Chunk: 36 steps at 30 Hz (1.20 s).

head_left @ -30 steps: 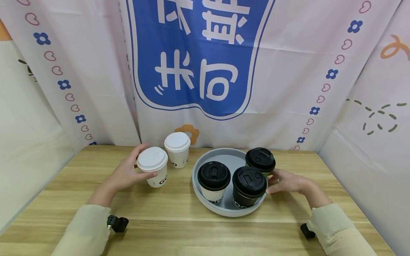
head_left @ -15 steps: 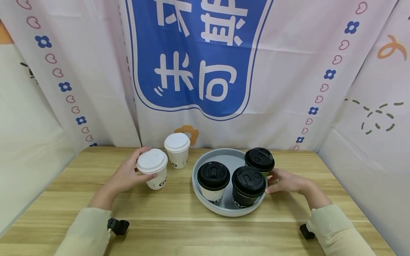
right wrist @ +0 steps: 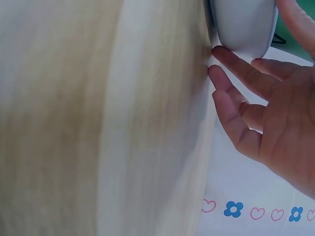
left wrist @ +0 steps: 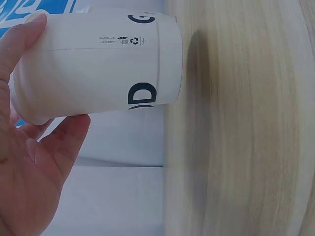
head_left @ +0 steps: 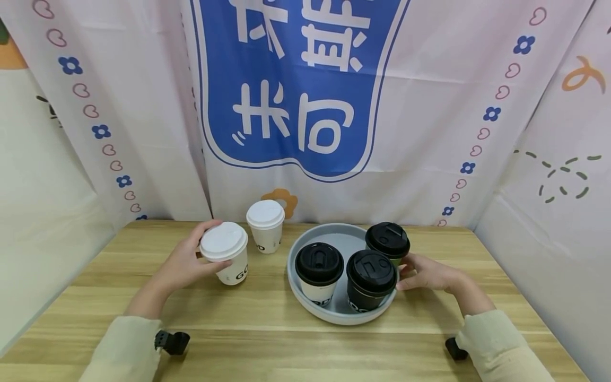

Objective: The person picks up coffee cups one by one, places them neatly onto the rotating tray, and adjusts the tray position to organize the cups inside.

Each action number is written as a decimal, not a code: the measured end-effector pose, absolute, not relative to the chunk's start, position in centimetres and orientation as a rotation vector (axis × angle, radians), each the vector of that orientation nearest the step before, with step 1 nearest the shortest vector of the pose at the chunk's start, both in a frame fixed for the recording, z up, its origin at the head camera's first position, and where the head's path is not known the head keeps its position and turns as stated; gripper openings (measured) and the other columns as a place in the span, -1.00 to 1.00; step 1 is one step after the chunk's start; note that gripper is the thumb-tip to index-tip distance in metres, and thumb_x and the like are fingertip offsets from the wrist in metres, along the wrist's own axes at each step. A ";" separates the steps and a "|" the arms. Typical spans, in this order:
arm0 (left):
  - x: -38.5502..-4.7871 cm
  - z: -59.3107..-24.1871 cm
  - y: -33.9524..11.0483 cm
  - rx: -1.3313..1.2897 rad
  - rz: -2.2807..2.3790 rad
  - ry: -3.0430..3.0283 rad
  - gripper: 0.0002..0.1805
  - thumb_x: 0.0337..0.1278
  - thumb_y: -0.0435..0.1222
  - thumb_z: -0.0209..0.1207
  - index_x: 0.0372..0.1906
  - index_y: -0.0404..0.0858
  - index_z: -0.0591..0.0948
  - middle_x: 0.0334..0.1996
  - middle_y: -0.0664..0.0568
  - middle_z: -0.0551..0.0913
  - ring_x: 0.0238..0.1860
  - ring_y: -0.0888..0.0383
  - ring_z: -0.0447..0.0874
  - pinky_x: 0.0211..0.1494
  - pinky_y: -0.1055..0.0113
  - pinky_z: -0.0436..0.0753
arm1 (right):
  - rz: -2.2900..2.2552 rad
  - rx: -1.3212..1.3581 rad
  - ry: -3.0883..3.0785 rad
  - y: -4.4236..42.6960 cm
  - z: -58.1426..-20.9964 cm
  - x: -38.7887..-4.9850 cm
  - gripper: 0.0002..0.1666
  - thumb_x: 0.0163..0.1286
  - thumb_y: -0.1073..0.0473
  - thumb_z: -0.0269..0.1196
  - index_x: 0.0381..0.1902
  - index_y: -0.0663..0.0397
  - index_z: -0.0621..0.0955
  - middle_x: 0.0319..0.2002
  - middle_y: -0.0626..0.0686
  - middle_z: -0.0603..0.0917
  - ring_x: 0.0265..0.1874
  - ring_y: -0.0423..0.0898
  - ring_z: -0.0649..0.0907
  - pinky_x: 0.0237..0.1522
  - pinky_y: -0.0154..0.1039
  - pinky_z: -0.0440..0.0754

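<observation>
- At the left, the left hand (head_left: 183, 265) is gripping the near white cup (head_left: 225, 244) high, beside its lid, with the thumb on the side nearer to the person. The grip is closed around this cup; if the fingers press too strongly, I think the wall could bend or the lid could come loose.
- The near white cup is left of the tray. Its bottom seems just above the table (head_left: 267, 345), judging from the shadow; if it tilts, it could be set down on its edge and fall.
- Just beside is the far white cup (head_left: 266, 227); a careless sideways move could knock it.
- Next, the grey tray (head_left: 345, 236) bears three cups: the pale cup (head_left: 319, 265), the dark cup (head_left: 371, 278) and the back cup (head_left: 387, 240). They stand close, so one push could disturb its neighbour.
- At the right, the right hand (head_left: 426, 273) touches the tray's outer wall with relaxed fingers, not gripping. Uneven pressure could make the tray slide.
</observation>
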<state>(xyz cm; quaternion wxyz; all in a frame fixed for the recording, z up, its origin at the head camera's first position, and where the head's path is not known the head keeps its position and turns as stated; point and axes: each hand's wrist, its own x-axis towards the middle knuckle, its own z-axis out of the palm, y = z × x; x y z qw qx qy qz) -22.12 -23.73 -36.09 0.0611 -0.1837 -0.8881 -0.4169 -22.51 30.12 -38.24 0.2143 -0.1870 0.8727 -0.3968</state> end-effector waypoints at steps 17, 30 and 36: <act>-21.6 -35.7 -23.5 -0.563 -1.271 -2.668 -0.01 0.01 -0.14 0.47 0.50 -0.09 0.17 0.38 -0.23 0.35 0.30 -0.25 0.40 0.18 -0.31 0.52 | -1.109 -0.522 2.381 30.2 -38.2 -23.0 -0.02 0.27 0.13 0.40 0.42 0.49 0.15 0.34 0.49 0.31 0.23 0.30 0.47 0.32 0.34 0.30; -22.0 -35.3 -22.2 -0.593 -1.324 -2.655 -0.03 0.00 -0.13 0.48 0.48 -0.11 0.19 0.36 -0.18 0.37 0.29 -0.20 0.41 0.19 -0.27 0.53 | -1.161 -0.481 2.314 30.8 -38.1 -23.9 0.07 0.25 0.11 0.40 0.47 0.48 0.07 0.45 0.51 0.13 0.45 0.50 0.10 0.42 0.45 -0.05; -22.0 -35.3 -21.6 -0.622 -1.324 -2.640 -0.04 -0.03 -0.15 0.49 0.47 -0.10 0.22 0.34 -0.17 0.39 0.26 -0.16 0.44 0.18 -0.22 0.55 | -1.110 -0.535 2.449 30.9 -37.9 -22.9 -0.07 0.33 0.07 0.34 0.47 0.35 0.18 0.38 0.43 0.33 0.31 0.38 0.40 0.33 0.37 0.28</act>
